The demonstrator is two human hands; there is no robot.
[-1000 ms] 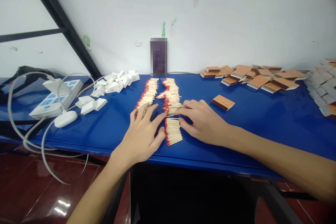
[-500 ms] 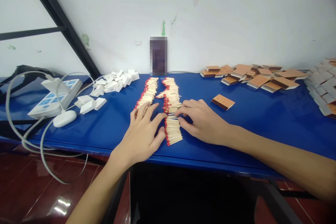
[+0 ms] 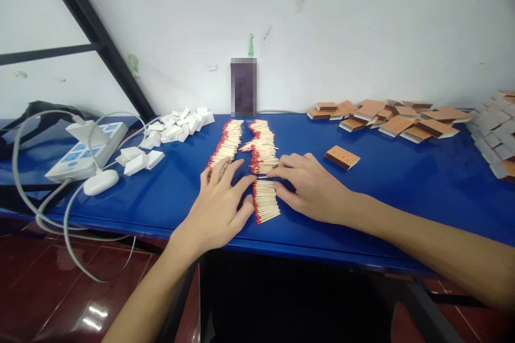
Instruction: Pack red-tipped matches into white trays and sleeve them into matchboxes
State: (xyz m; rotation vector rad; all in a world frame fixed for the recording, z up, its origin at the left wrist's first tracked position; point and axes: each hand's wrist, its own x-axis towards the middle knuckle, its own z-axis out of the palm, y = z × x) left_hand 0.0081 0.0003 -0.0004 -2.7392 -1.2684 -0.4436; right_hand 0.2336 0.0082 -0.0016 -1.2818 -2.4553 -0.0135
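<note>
The thumb and index finger of the left hand [image 3: 219,203] were held apart, the other fingers loosely spread, and nothing was seen pinched between them. The thumb and index finger of the right hand [image 3: 311,185] were likewise parted, with the remaining fingers curled under. A near group of matches [image 3: 266,202] was bracketed by the two hands: it lay to the right of the left fingertips and to the left of the right ones. The long axes of its matches were set crosswise, running from hand to hand, so that the red heads were met on the left side and the plain ends on the right. Neither hand was clearly nearer. Whether the fingertips were pressed firmly or only rested there could not be told. A narrow gap was left at the index fingertips, and beyond it a looser far group of matches [image 3: 263,144] was strewn. A second row of matches [image 3: 227,142] was partly covered by the left fingers. Farther out on the blue table [image 3: 382,171], a single orange matchbox [image 3: 343,157] was placed beyond the right hand, orange boxes [image 3: 396,124] were heaped behind it, and white boxes [image 3: 173,133] were scattered at the left.
</note>
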